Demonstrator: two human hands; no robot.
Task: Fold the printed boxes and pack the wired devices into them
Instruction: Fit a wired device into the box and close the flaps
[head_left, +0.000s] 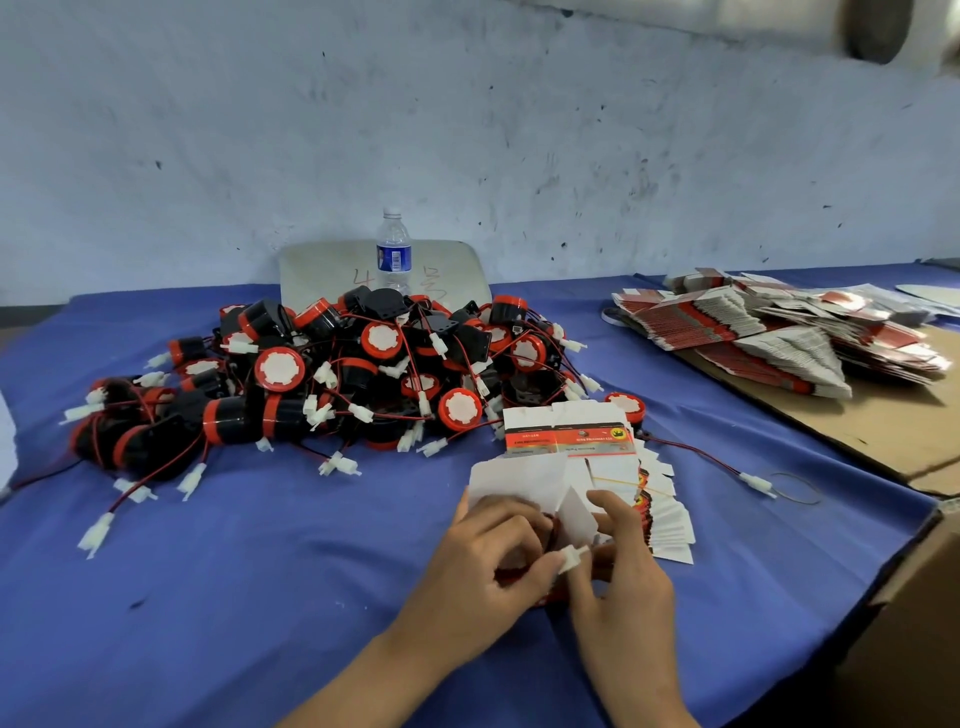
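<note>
Both hands work one box (574, 512) at the bench's (260, 571) near edge: left hand (488, 551) grips its body, right hand (618, 561) pinches the white connector (571, 558). Best to coil the wire inside before closing the raised flap, so nothing catches.

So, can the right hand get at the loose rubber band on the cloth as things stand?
Probably not yet: the right hand is busy with the box and connector. The path to the rubber band looks free.

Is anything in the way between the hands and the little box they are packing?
No. Both the left hand and right hand are already on the box, with a white plug pinched between them.
</note>
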